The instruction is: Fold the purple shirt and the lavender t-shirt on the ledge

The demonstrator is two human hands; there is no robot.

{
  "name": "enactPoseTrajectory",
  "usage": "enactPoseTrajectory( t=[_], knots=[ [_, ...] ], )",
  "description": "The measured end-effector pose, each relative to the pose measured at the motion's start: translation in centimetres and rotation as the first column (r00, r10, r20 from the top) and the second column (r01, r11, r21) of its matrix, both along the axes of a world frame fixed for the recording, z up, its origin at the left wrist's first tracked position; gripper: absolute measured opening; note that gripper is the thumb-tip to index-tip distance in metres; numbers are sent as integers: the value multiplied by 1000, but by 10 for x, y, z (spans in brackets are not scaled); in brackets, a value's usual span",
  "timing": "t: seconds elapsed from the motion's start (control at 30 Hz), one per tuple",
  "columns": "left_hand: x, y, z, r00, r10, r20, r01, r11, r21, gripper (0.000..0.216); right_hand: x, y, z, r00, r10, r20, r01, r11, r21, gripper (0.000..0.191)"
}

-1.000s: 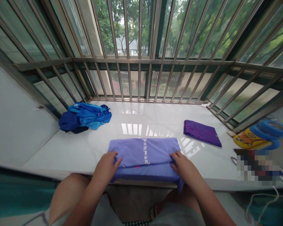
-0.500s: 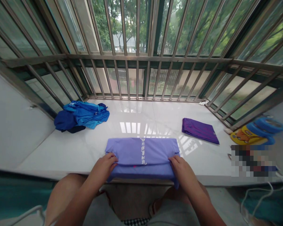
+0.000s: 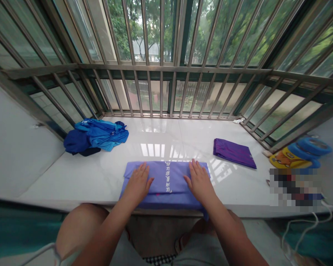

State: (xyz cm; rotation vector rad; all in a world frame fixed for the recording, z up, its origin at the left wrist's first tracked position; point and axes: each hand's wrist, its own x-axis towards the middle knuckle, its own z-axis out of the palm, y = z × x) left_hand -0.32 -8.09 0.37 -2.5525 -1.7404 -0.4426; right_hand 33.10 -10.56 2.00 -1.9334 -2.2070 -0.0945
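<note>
A lavender shirt [image 3: 158, 175], partly folded, lies at the front of the white ledge, with a column of white characters down its middle. Its lower part hangs over the ledge's front edge. My left hand [image 3: 138, 183] rests flat on the left part of the cloth, fingers stretched toward the window. On the right part lies my right hand [image 3: 199, 181], also flat, with its thumb spread. Neither hand grips anything.
On the white marble ledge [image 3: 86, 177] a heap of blue clothes [image 3: 102, 135] lies at the left. A folded purple garment [image 3: 234, 153] is at the right. Beyond it stand a blue and yellow bottle [image 3: 299, 153] and blurred-out items. Metal bars [image 3: 166, 69] line the window.
Both hands have let go of the folded edge, moved forward and inward, and now lie flat on the shirt. The shirt has barely shifted.
</note>
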Motion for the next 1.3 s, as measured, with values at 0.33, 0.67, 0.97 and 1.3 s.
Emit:
enactPoseTrajectory(
  t=[0.33,0.67,0.97,1.3],
  knots=[
    [18,52,-7,992,42,-118,-62,983,-175,75,-4,51,-17,981,-192,29,192,945,-264,82],
    [30,109,3,991,115,-73,-127,973,-192,74,7,116,-12,984,-176,37,179,938,-295,84],
    [17,117,0,892,452,-2,-445,877,-181,77,35,126,-16,956,-292,9,284,922,-262,85],
    [-1,136,28,867,499,12,-461,809,-365,83,60,128,6,929,-368,40,361,876,-319,86]
  ],
)
